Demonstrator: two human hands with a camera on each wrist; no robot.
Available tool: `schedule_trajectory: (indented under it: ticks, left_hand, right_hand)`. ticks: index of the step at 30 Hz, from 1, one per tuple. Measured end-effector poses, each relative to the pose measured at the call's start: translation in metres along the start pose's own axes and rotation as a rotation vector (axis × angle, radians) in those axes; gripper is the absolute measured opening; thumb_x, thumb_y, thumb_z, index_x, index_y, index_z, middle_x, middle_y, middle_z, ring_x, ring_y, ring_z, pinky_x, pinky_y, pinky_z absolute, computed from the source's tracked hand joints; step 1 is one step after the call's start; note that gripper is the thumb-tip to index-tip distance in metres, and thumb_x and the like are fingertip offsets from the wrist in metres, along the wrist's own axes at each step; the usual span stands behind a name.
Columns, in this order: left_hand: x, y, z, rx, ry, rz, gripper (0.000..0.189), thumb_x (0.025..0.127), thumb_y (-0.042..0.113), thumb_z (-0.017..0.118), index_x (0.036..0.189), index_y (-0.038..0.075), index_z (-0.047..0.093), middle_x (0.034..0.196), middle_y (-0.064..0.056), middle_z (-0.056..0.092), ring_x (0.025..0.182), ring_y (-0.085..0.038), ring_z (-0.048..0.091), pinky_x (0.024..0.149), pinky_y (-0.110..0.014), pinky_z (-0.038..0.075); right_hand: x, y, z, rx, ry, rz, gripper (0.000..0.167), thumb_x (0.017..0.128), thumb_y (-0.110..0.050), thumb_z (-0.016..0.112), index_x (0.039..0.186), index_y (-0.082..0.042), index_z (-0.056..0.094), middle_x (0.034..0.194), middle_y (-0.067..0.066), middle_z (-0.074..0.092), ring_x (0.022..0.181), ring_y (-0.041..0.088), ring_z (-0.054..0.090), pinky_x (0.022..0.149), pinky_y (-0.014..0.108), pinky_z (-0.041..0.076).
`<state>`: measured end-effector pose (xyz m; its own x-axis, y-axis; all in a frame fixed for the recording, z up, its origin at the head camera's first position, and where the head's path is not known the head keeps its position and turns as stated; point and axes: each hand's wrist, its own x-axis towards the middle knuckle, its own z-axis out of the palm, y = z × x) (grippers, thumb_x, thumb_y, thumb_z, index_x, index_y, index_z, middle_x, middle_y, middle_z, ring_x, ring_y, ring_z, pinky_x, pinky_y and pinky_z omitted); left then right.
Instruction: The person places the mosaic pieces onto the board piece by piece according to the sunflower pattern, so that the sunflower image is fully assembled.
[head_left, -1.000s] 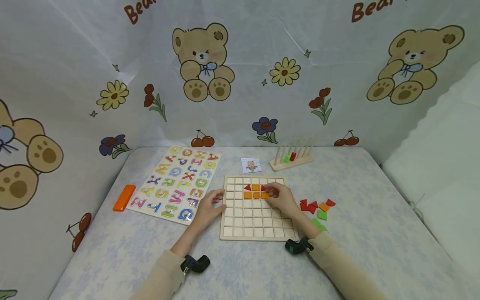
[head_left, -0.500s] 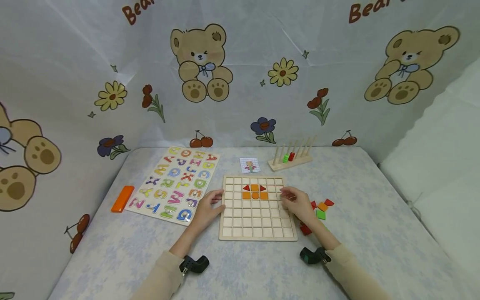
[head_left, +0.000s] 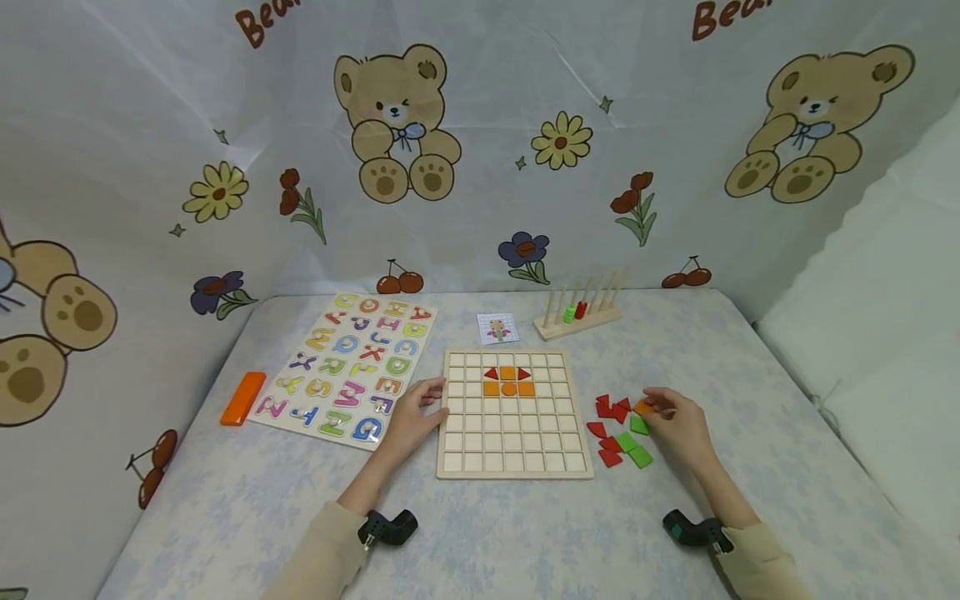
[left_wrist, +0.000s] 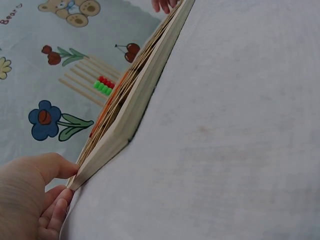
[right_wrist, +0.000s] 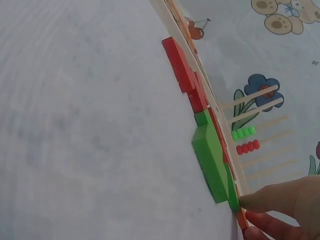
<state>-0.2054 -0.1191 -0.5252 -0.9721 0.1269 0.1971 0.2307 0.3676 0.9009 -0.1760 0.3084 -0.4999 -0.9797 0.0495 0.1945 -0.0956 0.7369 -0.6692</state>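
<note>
A square wooden grid board (head_left: 525, 450) lies at mid-table. In its upper rows sit orange tiles (head_left: 507, 372) and red triangle tiles (head_left: 491, 373). My left hand (head_left: 415, 415) grips the board's left edge, thumb and fingertips at the rim in the left wrist view. To the right of the board, my right hand (head_left: 681, 425) pinches an orange square tile (head_left: 642, 407); this tile (right_wrist: 241, 219) is partly covered by thumb and fingers in the right wrist view. Loose red tiles (head_left: 610, 445) and green square tiles (head_left: 640, 456) lie just left of that hand.
An alphabet puzzle board (head_left: 345, 367) lies on the left, with an orange block (head_left: 242, 398) beside it. Behind the grid board are a small picture card (head_left: 497, 328) and a wooden peg rack (head_left: 579, 321) with green and red beads. A patterned cloth (head_left: 480, 167) hangs behind the table.
My right hand has moved right, from the tiles on the board to the loose pile, and now has fingers on an orange tile. The left hand stays at the board's edge.
</note>
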Motion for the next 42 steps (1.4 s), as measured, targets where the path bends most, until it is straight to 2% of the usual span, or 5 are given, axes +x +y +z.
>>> schedule_trajectory:
  ticks: [26, 31, 34, 38, 42]
  left_hand:
    - [0.0, -0.001, 0.0, 0.008, -0.006, -0.051, 0.048, 0.085, 0.001, 0.072, 0.131, 0.002, 0.061, 0.121, -0.013, 0.065, 0.11, -0.027, 0.061, 0.1, -0.042, 0.05]
    - [0.0, 0.001, -0.001, 0.005, -0.01, -0.052, 0.047, 0.085, 0.001, 0.071, 0.131, 0.001, 0.06, 0.122, -0.014, 0.065, 0.11, -0.027, 0.061, 0.1, -0.043, 0.05]
    - [0.0, 0.001, -0.001, 0.009, -0.006, -0.038, 0.046, 0.086, 0.001, 0.071, 0.131, 0.0, 0.06, 0.122, -0.014, 0.064, 0.109, -0.027, 0.061, 0.099, -0.042, 0.051]
    - [0.0, 0.001, -0.001, 0.012, -0.004, -0.023, 0.046, 0.086, 0.001, 0.071, 0.131, 0.0, 0.06, 0.124, -0.015, 0.064, 0.109, -0.028, 0.061, 0.098, -0.04, 0.051]
    - [0.001, 0.001, 0.0, -0.003, -0.008, -0.03, 0.047, 0.085, 0.001, 0.071, 0.131, 0.001, 0.06, 0.124, -0.015, 0.064, 0.11, -0.028, 0.061, 0.099, -0.042, 0.051]
  right_hand:
    - [0.011, 0.0, 0.009, 0.03, -0.004, 0.005, 0.043, 0.085, -0.003, 0.075, 0.124, 0.009, 0.061, 0.101, 0.022, 0.068, 0.09, 0.024, 0.061, 0.072, 0.002, 0.043]
    - [0.015, -0.02, 0.014, 0.101, -0.004, 0.015, 0.044, 0.085, 0.0, 0.073, 0.126, 0.009, 0.06, 0.103, 0.024, 0.068, 0.091, 0.021, 0.062, 0.075, 0.0, 0.043]
    - [0.019, -0.041, 0.026, 0.15, -0.033, -0.04, 0.045, 0.083, 0.003, 0.074, 0.125, 0.009, 0.061, 0.102, 0.024, 0.068, 0.092, 0.029, 0.064, 0.076, 0.011, 0.051]
    - [0.022, -0.072, 0.051, 0.214, -0.12, -0.104, 0.045, 0.08, 0.002, 0.077, 0.123, 0.007, 0.063, 0.1, 0.02, 0.07, 0.093, 0.034, 0.064, 0.078, 0.027, 0.056]
    - [0.024, -0.096, 0.077, 0.269, -0.221, -0.136, 0.043, 0.08, 0.001, 0.077, 0.12, 0.005, 0.065, 0.098, 0.017, 0.07, 0.09, 0.029, 0.063, 0.076, 0.026, 0.054]
